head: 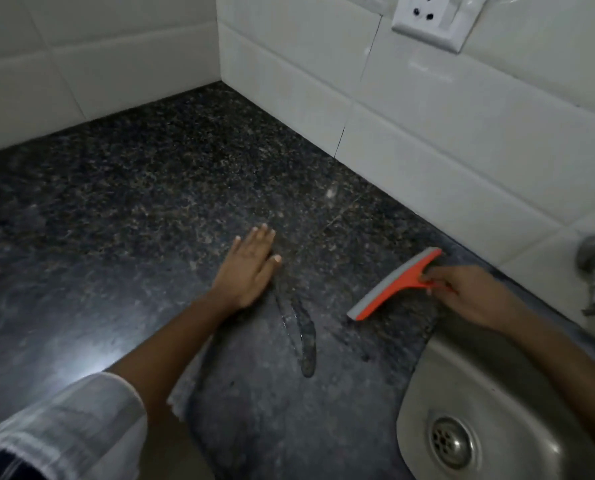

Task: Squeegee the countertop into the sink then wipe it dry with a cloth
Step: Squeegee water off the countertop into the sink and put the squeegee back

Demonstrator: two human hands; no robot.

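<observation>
Two hands are at work in the head view, both beside the sink (424,368), which I take as the landmark. The right hand (469,296) pinches the short handle of the squeegee (391,285) with curled fingers, just behind the sink, close to the tiled wall (427,133). The left hand (251,268) lies flat on the countertop (133,220) with straight fingers and holds nothing; it is further from the sink than the squeegee. Between this hand and the sink, a thin streak of water (303,341) stays on the stone.

I judge that the squeegee step is in hand. To do it well, the blade should sit flat on the stone behind the streak, with a small tilt and even pressure, and then go in one pull toward the sink, so the water falls over its rim.

The squeegee has an orange plastic body and a long grey rubber edge. The countertop is dark speckled granite, smooth and shiny. The sink is rounded dull steel with a round drain (453,443). A pale cloth (181,389) seems to lie under the left forearm, away from the sink.
</observation>
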